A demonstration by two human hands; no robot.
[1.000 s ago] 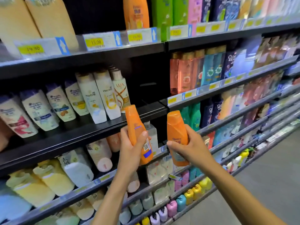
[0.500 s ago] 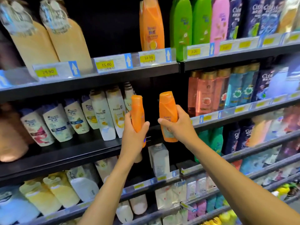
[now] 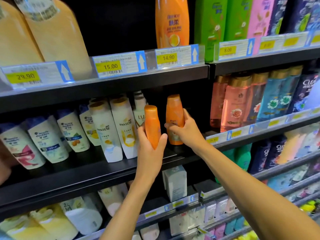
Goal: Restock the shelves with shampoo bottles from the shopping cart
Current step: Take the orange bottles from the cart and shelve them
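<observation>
My left hand [image 3: 150, 153] wraps a smooth, rounded orange bottle [image 3: 152, 125] before the black shelf [image 3: 86, 172], while my right hand [image 3: 186, 131] clasps a second glossy orange bottle [image 3: 174, 116] set upright beside white Pantene bottles [image 3: 114, 130].

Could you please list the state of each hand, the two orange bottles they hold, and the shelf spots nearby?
left hand: closed around a bottle, raised before the middle shelf.
left orange bottle: upright, capped, held off the shelf.
right hand: gripping a bottle from the side.
right orange bottle: upright, capped, at the shelf gap; base contact unclear.
middle shelf: partly stocked, bare beside the Pantene bottles.
large orange bottle: standing on the top shelf.
</observation>
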